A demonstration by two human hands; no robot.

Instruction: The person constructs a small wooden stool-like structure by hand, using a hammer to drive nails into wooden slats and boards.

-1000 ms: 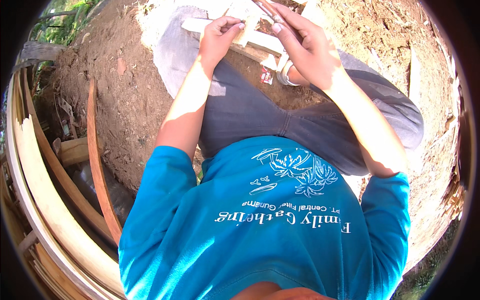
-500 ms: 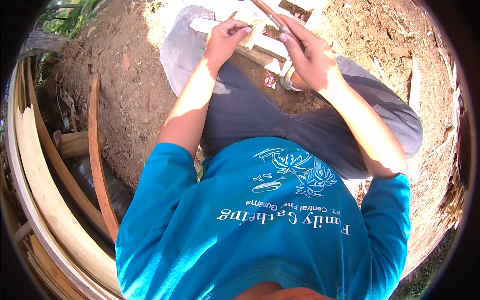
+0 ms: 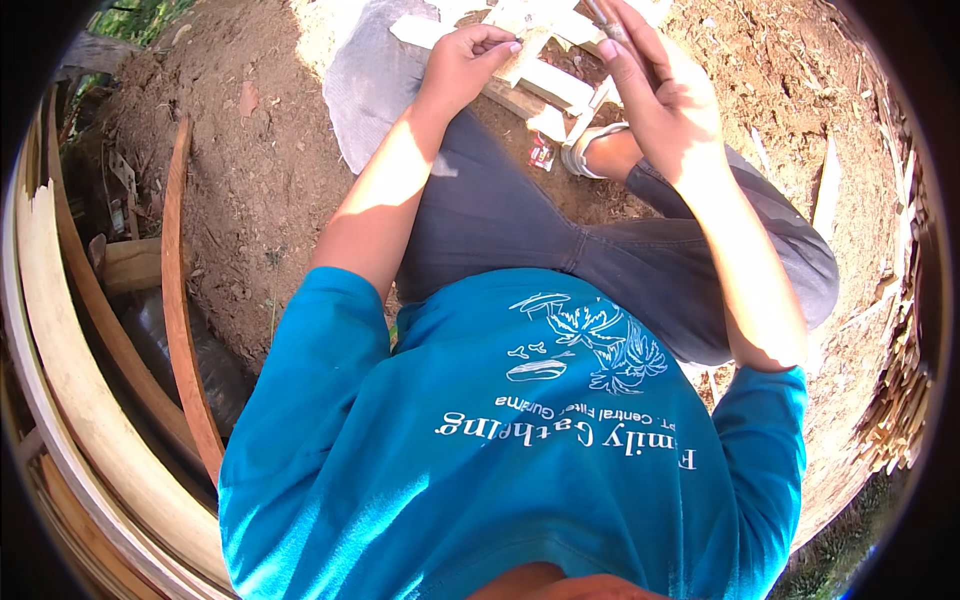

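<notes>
The left hand [image 3: 462,62] pinches something tiny – fingers together; the right hand [image 3: 655,95] grips a thin stick [image 3: 607,22] – stiff, probably light, above white wood pieces [image 3: 545,80].

Colours here are pretty vivid: the t-shirt [image 3: 520,450] is a bright teal blue with a white leaf-and-flower print and white lettering across it. The trousers [image 3: 560,240] are plain dark grey, a bit washed out in the sun. The wooden frame [image 3: 545,80] up top is pale, almost white where the light hits it. The ground [image 3: 270,170] is reddish-brown dirt with lighter tan patches on the sunlit side. The curved planks [image 3: 180,300] on the left go from warm orange-brown to pale cream. There's a small red scrap [image 3: 541,153] on the dirt, and the shoe [image 3: 590,145] looks whitish-grey.
</notes>
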